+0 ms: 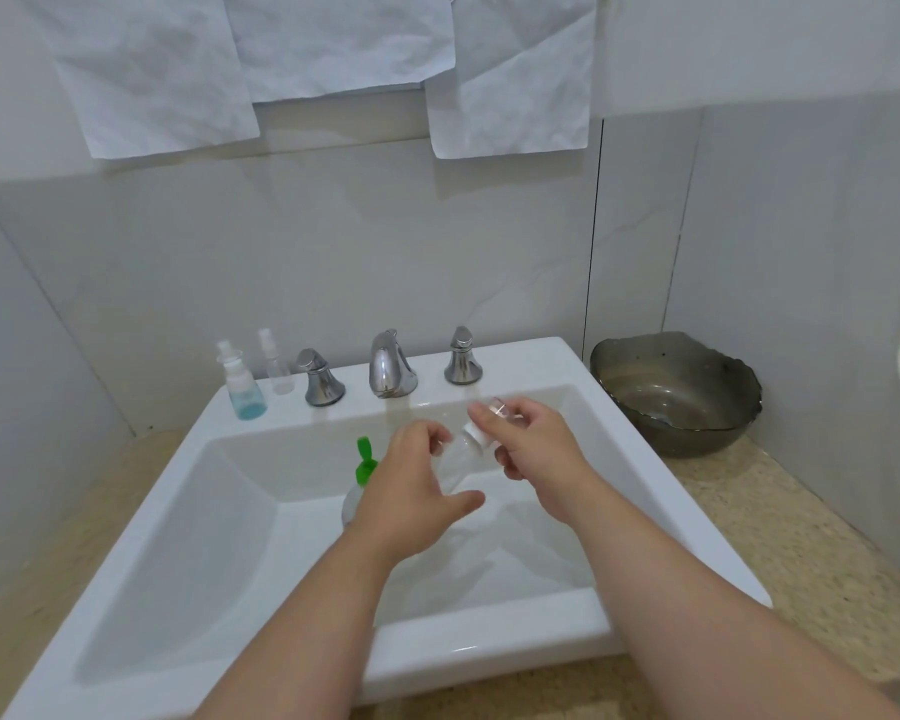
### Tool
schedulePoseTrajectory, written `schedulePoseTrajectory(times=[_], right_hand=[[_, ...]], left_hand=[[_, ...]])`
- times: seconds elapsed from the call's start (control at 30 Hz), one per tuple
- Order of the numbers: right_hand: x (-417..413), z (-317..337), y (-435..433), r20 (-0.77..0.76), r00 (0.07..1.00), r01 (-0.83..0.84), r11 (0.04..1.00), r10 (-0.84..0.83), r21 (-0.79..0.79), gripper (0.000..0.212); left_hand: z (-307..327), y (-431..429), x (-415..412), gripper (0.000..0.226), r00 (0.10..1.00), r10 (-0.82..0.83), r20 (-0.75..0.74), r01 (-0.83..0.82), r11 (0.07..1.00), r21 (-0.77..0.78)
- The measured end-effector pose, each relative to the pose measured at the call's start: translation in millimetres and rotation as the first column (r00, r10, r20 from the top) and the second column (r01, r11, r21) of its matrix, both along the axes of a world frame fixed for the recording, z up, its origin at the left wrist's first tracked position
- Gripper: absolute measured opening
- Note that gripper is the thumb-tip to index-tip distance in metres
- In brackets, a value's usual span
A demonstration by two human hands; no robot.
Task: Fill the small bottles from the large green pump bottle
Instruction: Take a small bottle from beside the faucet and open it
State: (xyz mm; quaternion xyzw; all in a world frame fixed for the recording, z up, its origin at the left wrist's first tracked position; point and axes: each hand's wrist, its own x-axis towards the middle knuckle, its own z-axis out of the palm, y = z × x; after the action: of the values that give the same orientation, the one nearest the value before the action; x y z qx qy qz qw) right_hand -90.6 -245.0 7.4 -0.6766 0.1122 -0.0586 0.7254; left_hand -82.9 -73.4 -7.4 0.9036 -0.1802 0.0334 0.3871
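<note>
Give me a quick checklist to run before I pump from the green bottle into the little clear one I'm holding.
1. The left hand grips the small clear bottle: ok.
2. The white cap is off: not ok; it sits on the neck, pinched by the right hand.
3. The green pump bottle is within reach: ok, standing in the sink beside the left hand.
4. Both hands are over the basin: ok.
5. The faucet is off: ok, no water running.
6. Liquid left in the green pump bottle: cannot tell, its body is mostly hidden.
</note>
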Motion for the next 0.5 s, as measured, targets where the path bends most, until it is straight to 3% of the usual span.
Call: schedulePoseTrajectory(times=[0.07,0.13,0.2,0.3,0.33,0.5], right_hand=[[1.4,-0.7,-2.9,0.033,0.999,0.028,0.998,-0.030,0.061,0.032],[2.1,2.1,-7.6,0.063,0.997,0.024,0.967,-0.041,0.252,0.045],[1.9,3.3,-8.7,0.050,0.998,0.021,0.930,-0.043,0.368,0.043],[-0.4,2.5,-4.2,-0.069,0.995,0.074,0.993,-0.067,0.097,0.040],[-0.2,0.1,-2.6,-0.071,0.994,0.085,0.994,-0.080,0.074,0.043],[1.9,0.9,-8.4,0.047,0.996,0.047,0.926,-0.070,0.374,0.055]], left_hand=[[-0.7,0.5,1.4,0.053,0.999,0.011,-0.041,-0.013,0.999,-0.052],[-0.9,0.9,2.6,0.049,0.996,0.028,-0.086,-0.039,0.991,-0.131],[-0.9,0.7,2.9,0.046,0.996,0.027,-0.088,-0.041,0.985,-0.166],[-1.8,0.4,2.3,0.042,0.999,-0.003,-0.052,-0.005,0.987,-0.158],[-2.0,0.5,2.5,0.041,0.999,-0.002,-0.048,-0.005,0.988,-0.157],[-3.7,1.0,4.2,0.039,0.997,-0.003,-0.076,-0.012,0.981,-0.194]])
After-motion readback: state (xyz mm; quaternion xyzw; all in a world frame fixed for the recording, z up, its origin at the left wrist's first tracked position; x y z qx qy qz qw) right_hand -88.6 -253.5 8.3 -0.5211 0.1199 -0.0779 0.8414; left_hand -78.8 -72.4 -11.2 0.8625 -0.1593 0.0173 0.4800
